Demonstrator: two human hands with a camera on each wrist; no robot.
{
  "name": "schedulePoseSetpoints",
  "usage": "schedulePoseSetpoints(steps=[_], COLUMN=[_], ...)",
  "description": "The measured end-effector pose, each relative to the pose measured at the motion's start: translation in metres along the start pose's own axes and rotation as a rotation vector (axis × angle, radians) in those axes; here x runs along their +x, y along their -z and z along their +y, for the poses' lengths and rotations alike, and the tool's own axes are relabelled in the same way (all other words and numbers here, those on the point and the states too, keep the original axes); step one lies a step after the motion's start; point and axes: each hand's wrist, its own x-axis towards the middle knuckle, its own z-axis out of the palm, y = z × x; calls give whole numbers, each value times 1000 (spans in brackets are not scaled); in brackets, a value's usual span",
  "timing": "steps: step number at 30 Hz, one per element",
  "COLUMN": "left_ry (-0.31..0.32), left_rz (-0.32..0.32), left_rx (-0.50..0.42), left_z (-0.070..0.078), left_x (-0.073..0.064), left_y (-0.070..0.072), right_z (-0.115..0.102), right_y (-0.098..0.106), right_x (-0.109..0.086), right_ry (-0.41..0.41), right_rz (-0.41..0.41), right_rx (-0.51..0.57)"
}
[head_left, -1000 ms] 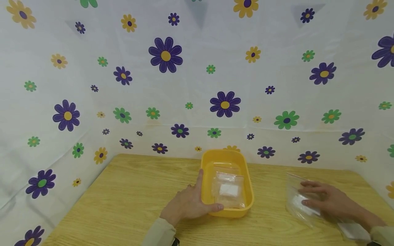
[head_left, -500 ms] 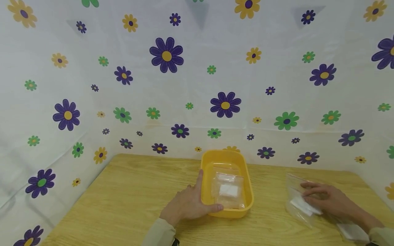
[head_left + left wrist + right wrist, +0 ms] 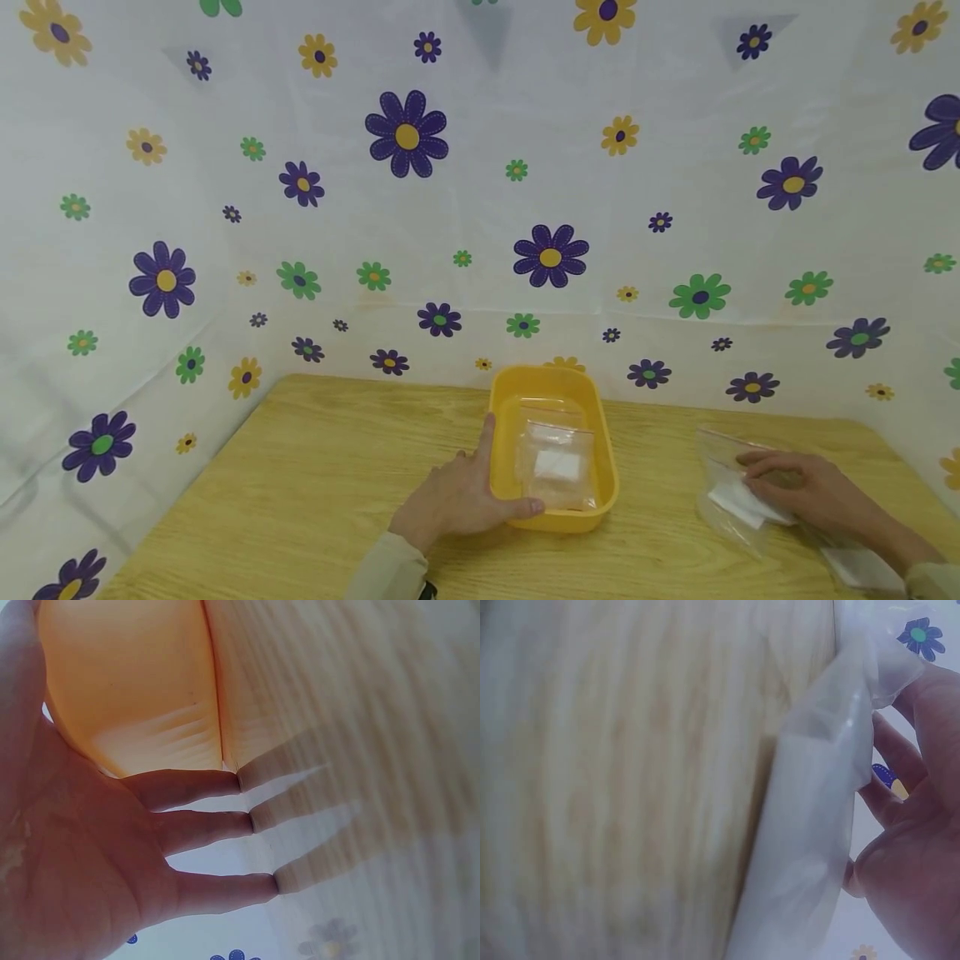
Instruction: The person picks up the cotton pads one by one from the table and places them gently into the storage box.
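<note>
My left hand [image 3: 457, 496] rests against the near left corner of a yellow tray [image 3: 607, 467]. Its thumb lies along the near rim. In the left wrist view the other fingers [image 3: 217, 892] stretch straight down to the table beside the tray wall. Inside the tray lie clear zip bags; the top bag [image 3: 557, 467] holds a white, flat piece. At right, my right hand [image 3: 813, 492] pinches a clear zip bag [image 3: 720, 454] between thumb and fingers, with a white, flat piece [image 3: 738, 504] inside it. The right wrist view has this bag's plastic [image 3: 810, 787] bunched at the fingers.
Another clear bag with a white piece [image 3: 858, 567] lies under the right forearm, near the table's front right. The wood-grain table [image 3: 315, 483] backs onto a white flower-print cloth [image 3: 465, 208], which also hangs at both sides.
My right hand has shifted slightly right, its thumb and fingers closing together on the bag. The white piece inside shows more plainly. The left hand and tray have stayed put.
</note>
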Motion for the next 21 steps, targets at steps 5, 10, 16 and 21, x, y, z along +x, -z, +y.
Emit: schedulePoseSetpoints(steps=[5, 10, 16, 21], left_ry=[9, 6, -16, -24], left_rz=[-5, 3, 12, 20], left_rx=[2, 17, 14, 17], left_z=[0, 0, -1, -1], left_x=[0, 0, 1, 1], left_y=[-1, -1, -2, -1], right_z=[-3, -10, -16, -18], right_y=[2, 6, 9, 9], right_x=[-2, -2, -4, -3], right_ry=[6, -47, -46, 40], right_rz=[19, 18, 64, 192], right_rx=[-16, -17, -28, -39])
